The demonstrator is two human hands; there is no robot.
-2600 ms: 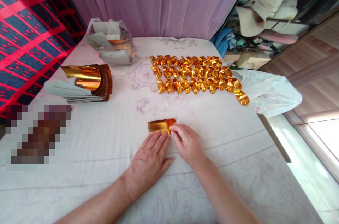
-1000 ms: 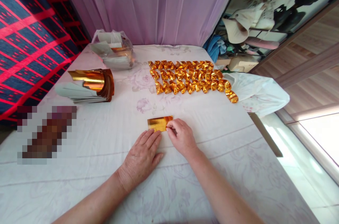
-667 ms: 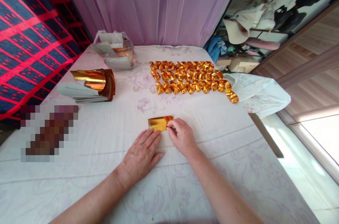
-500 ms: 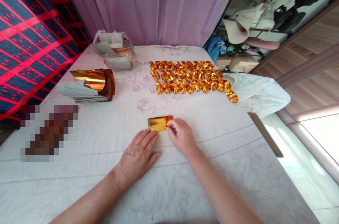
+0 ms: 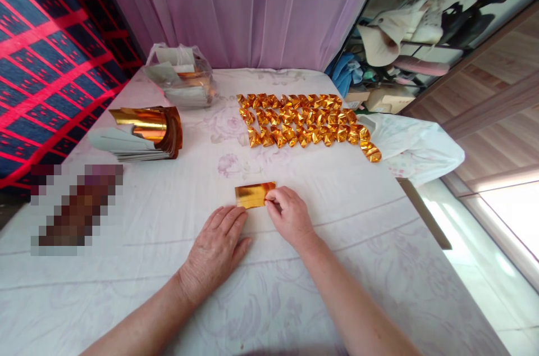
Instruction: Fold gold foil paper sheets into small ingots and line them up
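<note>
No readable writing or brand on anything in view.

Gold sheet lies flat on the white cloth, near the middle of the near half. Right hand has its thumb and forefinger closed on the sheet's right end, other fingers curled. Left hand rests palm down on the cloth, fingers stretched out and holding nothing; fingertips just short of the sheet's near left edge, contact too close to call.

Beyond the sheet, well apart: folded gold pieces laid in about three close rows, with a couple trailing off at the right end. Nothing lies between them and the sheet except a faded flower print on the cloth.

Far left: stack of gold paper, top sheets curled up, grey backs fanned out to the left. Behind it, a clear plastic bag with more grey-and-gold sheets inside.

Right edge: a white bag, crumpled, contents not visible. Blurred patch near left. Purple curtain behind the table; red and blue fabric to the left; cluttered shelves at upper right.
</note>
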